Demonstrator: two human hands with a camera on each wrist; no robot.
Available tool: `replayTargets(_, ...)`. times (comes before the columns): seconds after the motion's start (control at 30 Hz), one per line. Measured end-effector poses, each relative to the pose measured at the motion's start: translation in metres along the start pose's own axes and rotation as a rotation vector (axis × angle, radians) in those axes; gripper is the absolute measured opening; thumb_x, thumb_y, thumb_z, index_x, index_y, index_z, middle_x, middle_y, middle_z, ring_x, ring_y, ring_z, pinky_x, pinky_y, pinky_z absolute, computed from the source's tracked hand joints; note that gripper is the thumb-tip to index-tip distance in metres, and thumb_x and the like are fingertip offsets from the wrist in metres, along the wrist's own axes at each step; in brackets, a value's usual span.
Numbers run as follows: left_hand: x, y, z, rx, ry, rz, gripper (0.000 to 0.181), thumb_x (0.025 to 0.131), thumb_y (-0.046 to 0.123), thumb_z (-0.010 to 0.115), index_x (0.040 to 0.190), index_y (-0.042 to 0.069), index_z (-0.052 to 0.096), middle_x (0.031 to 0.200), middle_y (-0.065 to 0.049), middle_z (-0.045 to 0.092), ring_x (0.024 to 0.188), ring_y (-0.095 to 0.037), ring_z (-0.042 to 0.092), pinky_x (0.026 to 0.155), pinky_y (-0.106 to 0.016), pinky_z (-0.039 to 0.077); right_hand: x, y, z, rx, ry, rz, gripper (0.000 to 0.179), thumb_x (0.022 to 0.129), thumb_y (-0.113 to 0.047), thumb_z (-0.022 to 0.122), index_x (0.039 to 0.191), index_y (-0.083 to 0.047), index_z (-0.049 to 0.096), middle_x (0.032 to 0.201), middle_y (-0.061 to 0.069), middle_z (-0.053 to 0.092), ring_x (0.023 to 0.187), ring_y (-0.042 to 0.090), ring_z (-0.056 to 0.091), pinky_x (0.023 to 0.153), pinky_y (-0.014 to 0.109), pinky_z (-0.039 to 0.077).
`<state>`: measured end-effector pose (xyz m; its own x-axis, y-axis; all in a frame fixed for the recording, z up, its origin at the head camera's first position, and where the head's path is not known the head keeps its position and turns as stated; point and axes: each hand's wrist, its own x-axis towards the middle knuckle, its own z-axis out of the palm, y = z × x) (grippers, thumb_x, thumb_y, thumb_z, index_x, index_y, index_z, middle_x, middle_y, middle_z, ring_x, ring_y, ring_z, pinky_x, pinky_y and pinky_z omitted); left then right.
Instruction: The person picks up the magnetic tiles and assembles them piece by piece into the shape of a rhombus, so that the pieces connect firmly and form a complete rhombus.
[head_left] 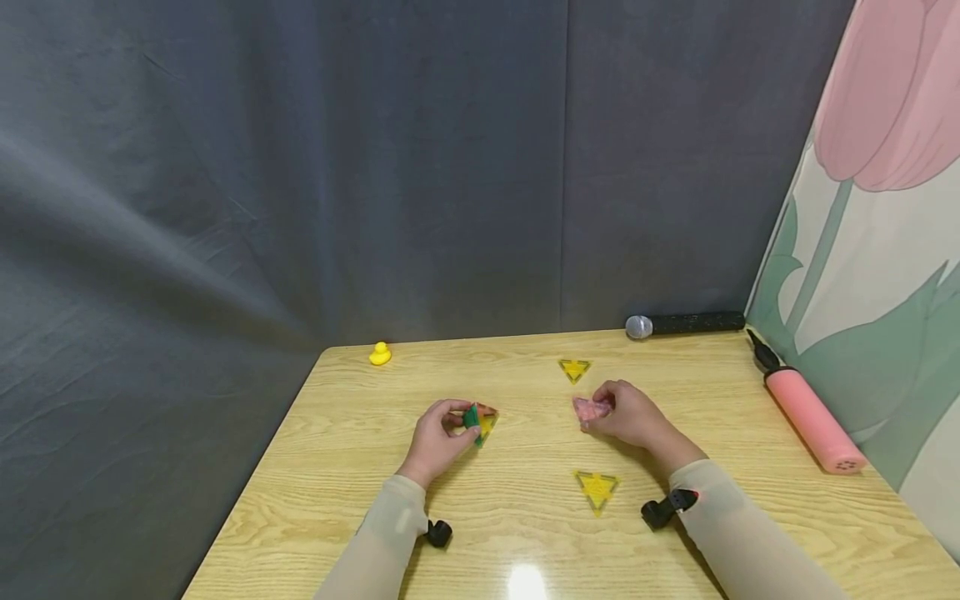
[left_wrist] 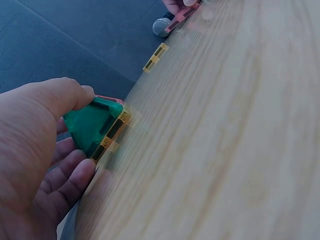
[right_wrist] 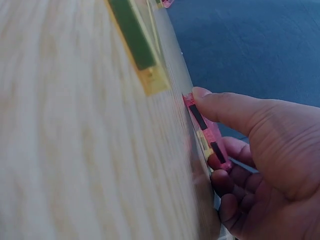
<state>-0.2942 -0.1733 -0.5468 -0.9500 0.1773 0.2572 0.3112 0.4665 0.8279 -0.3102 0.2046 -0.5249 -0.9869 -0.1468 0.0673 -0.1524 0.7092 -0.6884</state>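
Note:
Between thumb and fingers my left hand (head_left: 438, 442) holds a green triangular magnetic tile (left_wrist: 92, 125), which leans against a yellow tile (left_wrist: 116, 132) and a reddish tile (head_left: 486, 409). Together they form a small pyramid shape low over the table. A pink magnetic tile (right_wrist: 206, 130) is pinched by its edges in my right hand (head_left: 628, 414), tilted close above the wood. Dark magnet strips show along its side. One loose yellow triangle (head_left: 597, 490) lies nearer me, below the right hand, and another yellow triangle (head_left: 575, 370) lies beyond it.
The wooden table (head_left: 525, 450) runs back to a dark curtain (head_left: 450, 167). A yellow rubber duck (head_left: 380, 354) sits at the back left edge. At the back right are a microphone (head_left: 690, 324) and a pink hand pump (head_left: 813, 421), beside a flower-patterned wall (head_left: 885, 333).

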Motion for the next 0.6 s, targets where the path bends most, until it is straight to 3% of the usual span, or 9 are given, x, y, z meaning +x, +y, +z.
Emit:
replayTargets(0.13,-0.0002,0.0008,0.0001,-0.001,-0.001,-0.008,0.036,0.093,0.027,0.084,0.127,0.026,0.07,0.123,0.002,0.063,0.104,-0.018,0.065,0.077,-0.03,0.056,0.0002,0.0021,-0.0017,0.051,0.005,-0.011,0.05,0.08,-0.025,0.094,0.114,-0.005,0.064,0.096,0.009,0.063,0.085,0.023,0.056,0.074,0.036,0.047)
replayTargets(0.33,-0.0003,0.0028,-0.0005,-0.008,0.004,-0.026,0.048,0.093,0.025,0.083,0.137,0.019,0.064,0.126,-0.001,0.06,0.105,-0.018,0.063,0.078,-0.029,0.055,0.0021,0.0079,-0.0057,0.126,0.043,-0.067,0.026,0.092,-0.007,0.077,0.115,-0.004,0.066,0.088,0.006,0.065,0.079,0.022,0.058,0.07,0.036,0.049)
replayTargets(0.47,0.0007,0.0041,-0.0012,-0.011,0.02,0.005,0.054,0.094,0.023,0.083,0.142,0.011,0.061,0.129,-0.008,0.06,0.106,-0.02,0.063,0.079,-0.031,0.056,0.0029,0.01,-0.0064,0.185,0.042,-0.096,0.018,0.098,-0.006,0.072,0.114,-0.002,0.068,0.088,0.006,0.067,0.078,0.022,0.059,0.069,0.033,0.051)
replayTargets(0.6,0.0009,0.0077,-0.0018,0.0,0.044,0.055,0.049,0.095,0.024,0.081,0.139,0.012,0.063,0.13,-0.011,0.061,0.108,-0.021,0.063,0.082,-0.035,0.056,0.0027,0.0079,-0.0077,0.213,0.057,-0.104,0.017,0.1,-0.006,0.07,0.117,-0.001,0.07,0.091,0.009,0.066,0.08,0.023,0.058,0.066,0.031,0.051)
